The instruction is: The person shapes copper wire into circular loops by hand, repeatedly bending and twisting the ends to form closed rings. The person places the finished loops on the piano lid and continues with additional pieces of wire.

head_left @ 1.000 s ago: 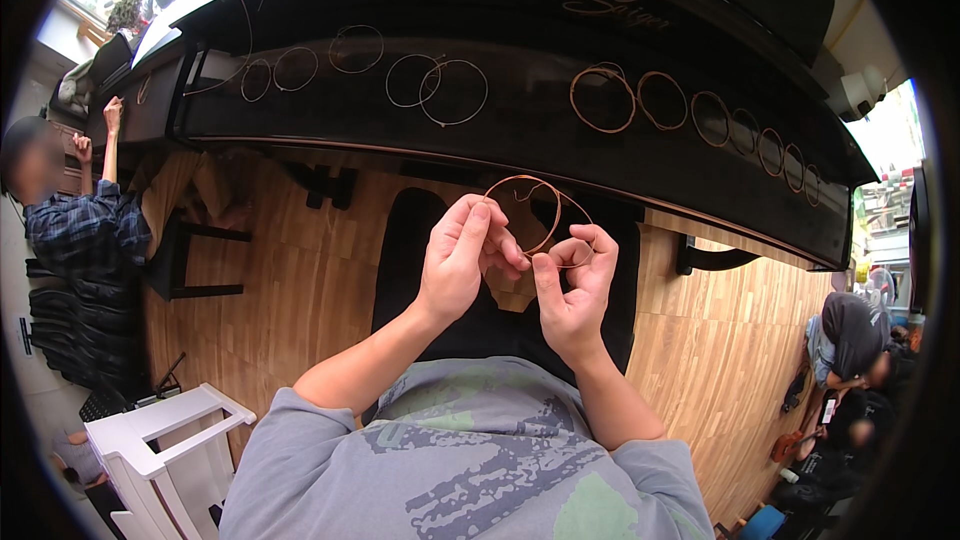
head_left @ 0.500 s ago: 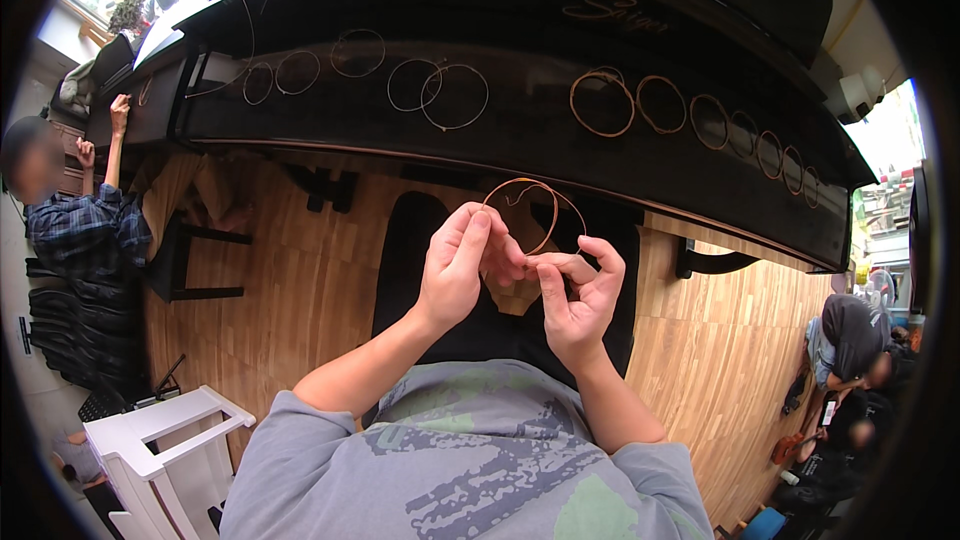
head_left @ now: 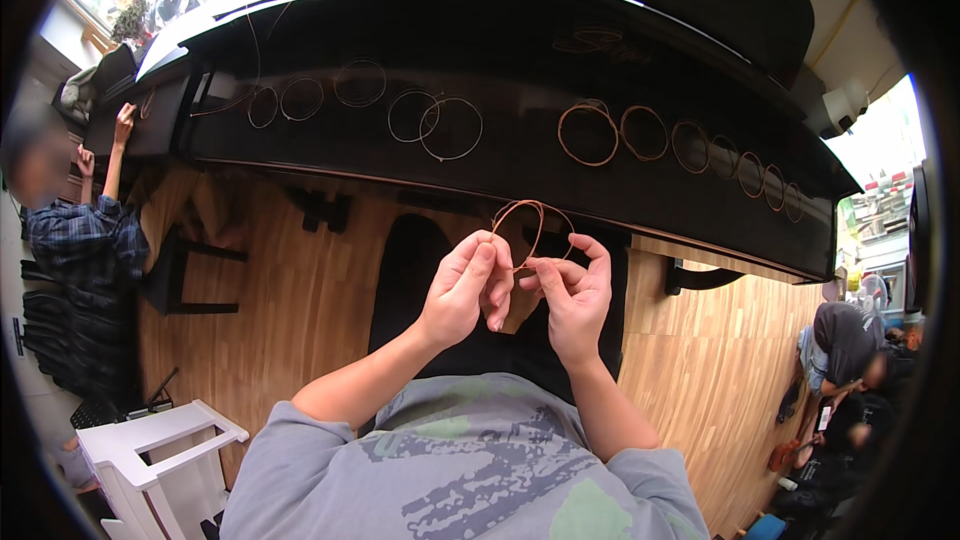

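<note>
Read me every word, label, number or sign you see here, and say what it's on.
Nothing can be quoted reliably.
Black piano: script lettering on its front, too dim to read.
Small white item at right: any marking is too small.
Grey shirt: printed patches, no letters I can make out.
Held copper-coloured coil: no label visible.
</note>
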### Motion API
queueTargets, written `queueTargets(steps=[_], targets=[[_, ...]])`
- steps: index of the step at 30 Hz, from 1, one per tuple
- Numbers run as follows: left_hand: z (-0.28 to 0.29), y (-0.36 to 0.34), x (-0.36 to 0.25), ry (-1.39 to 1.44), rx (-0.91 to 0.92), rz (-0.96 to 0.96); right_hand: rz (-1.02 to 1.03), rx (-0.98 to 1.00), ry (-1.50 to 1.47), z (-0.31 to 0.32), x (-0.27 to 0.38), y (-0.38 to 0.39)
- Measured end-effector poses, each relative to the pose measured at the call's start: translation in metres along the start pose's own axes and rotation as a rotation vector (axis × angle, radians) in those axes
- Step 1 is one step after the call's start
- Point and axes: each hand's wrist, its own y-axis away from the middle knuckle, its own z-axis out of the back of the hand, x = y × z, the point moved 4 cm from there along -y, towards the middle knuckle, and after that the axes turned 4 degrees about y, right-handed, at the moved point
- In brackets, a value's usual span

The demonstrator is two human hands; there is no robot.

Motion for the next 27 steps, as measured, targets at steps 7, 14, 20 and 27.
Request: queueTargets(steps=[7,14,20,27], targets=[[-0.009,-0.014,-0.01,0.03,0.008,-0.024,0.776,-0.026,1.078,-0.026,0.049,0.0],[-0.016,-0.024,-0.027,0.204,0.139,0.058,0.38,0.342,0.699,-0.031,0.052,-0.014],[-0.006,-0.029,-0.048,-0.352,-0.017,-0.107,0.606,0.209,0.871,-0.043,0.077,-0.023],[-0.009,-0.038,-0.083,-0.813,-0.093,-0.331,0.635,0.305,1.171,-0.065,0.073,-0.028]])
